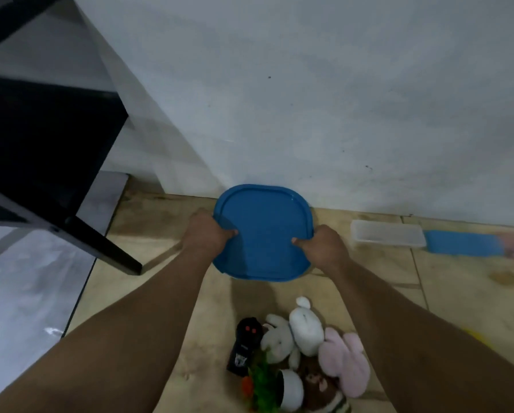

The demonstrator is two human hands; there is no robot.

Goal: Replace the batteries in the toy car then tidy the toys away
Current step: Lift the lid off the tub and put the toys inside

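A blue lidded container (264,231) stands on the floor against the white wall. My left hand (206,234) grips its left edge, thumb on top of the lid. My right hand (324,244) grips the right edge the same way. Below them, near the frame's bottom, lies a pile of toys: a black remote control (245,347) with red buttons, two white plush rabbits (305,326), a pink plush toy (345,359), a brown plush (321,389) and a small potted plastic plant (264,386). No toy car is visible.
A clear plastic box (387,234) sits by the wall at right, with a blue lid (463,242) beside it. A black table leg (100,242) slants down at left over a grey mat (32,278). Beige floor tiles (458,293) surround everything.
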